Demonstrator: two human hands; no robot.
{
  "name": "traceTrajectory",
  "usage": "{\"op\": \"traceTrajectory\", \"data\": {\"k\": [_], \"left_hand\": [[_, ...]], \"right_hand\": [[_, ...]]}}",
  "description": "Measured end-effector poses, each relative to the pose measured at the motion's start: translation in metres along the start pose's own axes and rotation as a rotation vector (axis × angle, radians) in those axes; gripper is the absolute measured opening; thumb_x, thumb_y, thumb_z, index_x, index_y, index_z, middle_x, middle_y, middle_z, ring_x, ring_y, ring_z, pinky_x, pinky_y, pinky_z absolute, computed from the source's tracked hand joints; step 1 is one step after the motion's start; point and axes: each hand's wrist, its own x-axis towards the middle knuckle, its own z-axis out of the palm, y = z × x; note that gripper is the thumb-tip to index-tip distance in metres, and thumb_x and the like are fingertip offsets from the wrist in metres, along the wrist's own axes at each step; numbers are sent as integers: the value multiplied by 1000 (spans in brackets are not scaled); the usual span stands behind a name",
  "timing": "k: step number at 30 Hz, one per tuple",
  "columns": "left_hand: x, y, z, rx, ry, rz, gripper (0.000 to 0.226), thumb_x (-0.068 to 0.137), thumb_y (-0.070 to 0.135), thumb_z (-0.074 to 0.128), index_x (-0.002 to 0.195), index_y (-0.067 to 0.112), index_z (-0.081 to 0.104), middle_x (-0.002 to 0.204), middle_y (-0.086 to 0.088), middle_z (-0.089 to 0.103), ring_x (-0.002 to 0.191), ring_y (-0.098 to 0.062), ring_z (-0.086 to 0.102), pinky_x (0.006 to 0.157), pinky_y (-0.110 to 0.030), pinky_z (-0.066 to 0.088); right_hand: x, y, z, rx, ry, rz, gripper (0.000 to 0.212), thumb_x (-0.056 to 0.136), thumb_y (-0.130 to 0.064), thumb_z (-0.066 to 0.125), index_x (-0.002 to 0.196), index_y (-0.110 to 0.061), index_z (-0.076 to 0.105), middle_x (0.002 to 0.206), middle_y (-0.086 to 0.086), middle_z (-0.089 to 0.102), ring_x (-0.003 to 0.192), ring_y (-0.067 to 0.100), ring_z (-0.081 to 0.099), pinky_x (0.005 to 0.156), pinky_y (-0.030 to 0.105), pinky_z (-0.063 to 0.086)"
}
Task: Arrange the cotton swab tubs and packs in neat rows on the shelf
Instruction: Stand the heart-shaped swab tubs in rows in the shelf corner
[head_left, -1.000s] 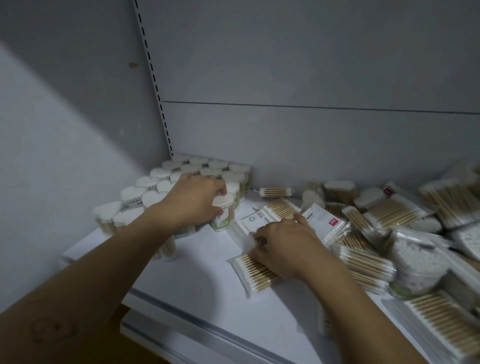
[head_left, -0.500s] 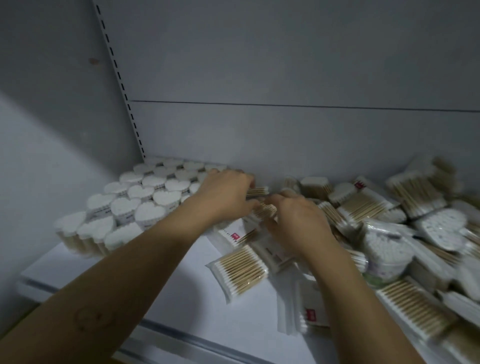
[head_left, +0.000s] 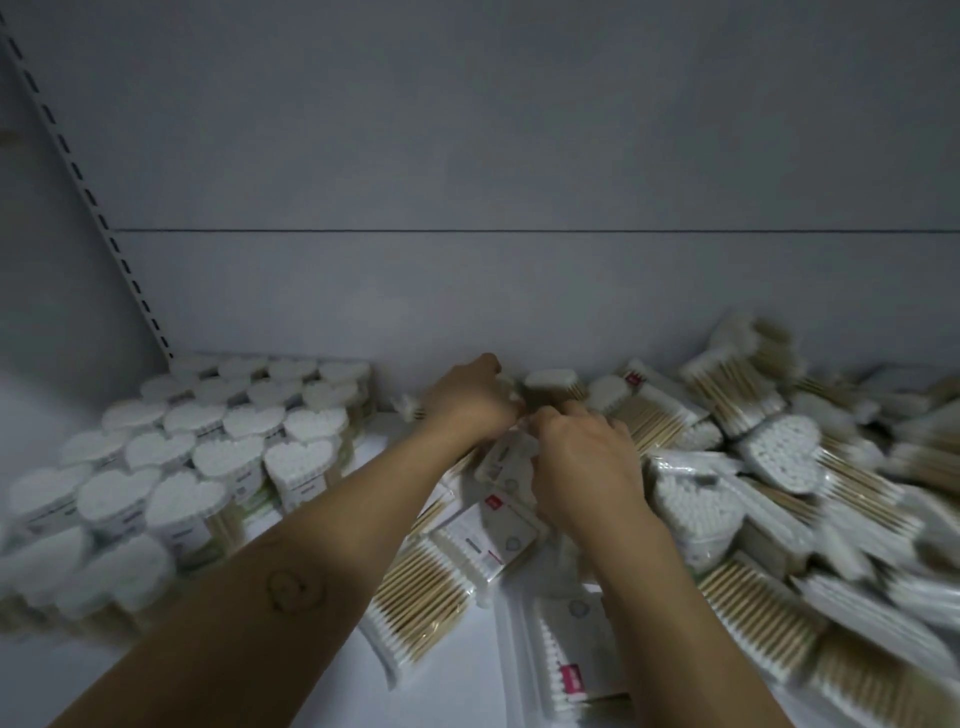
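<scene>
A grey back panel (head_left: 519, 156) with a slotted upright (head_left: 78, 171) at its left edge rises behind the white shelf (head_left: 441, 696). A loose heap of cotton swab packs and tubs (head_left: 779, 467) covers the shelf's right half, lying at all angles. On the left, heart-shaped tubs (head_left: 218, 457) stand upright in close rows running back to the corner. Between the two, flat packs (head_left: 421, 597) of wooden-stemmed swabs lie on the shelf under the forearms. The left hand (head_left: 470, 397) and right hand (head_left: 582, 457) meet near the back panel over a white-labelled pack (head_left: 506, 460). Both hands' fingers are curled, but blur hides whether they clamp it. Several packs carry a small red label (head_left: 571, 678), its writing too blurred to read.
</scene>
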Motion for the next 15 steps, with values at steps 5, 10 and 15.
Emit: {"op": "traceTrajectory", "data": {"k": [5, 10, 15], "left_hand": [[1, -11, -20, -300, 68, -55, 42, 76, 28, 75, 115, 27, 60, 115, 0, 66, 98, -18, 63, 73, -22, 43], [-24, -7, -61, -633, 35, 40, 31, 79, 10, 72, 107, 23, 67, 98, -3, 71, 87, -15, 68, 75, -27, 54], [-53, -18, -88, -732, -173, 49, 20, 89, 15, 62, 104, 23, 73, 98, -3, 74, 93, -22, 69, 75, -32, 53]], "right_hand": [[3, 6, -3, 24, 36, 54, 35, 91, -25, 53, 124, -17, 49, 130, 8, 53, 121, 28, 49, 96, 36, 37], [3, 5, -4, 252, 167, 50, 68, 92, -39, 52, 147, -16, 21, 142, 11, 38, 125, 31, 45, 95, 39, 40], [-1, 0, -10, 569, 239, -87, 85, 88, -58, 55, 151, -35, 2, 156, 5, 19, 135, 27, 37, 99, 44, 43]]}}
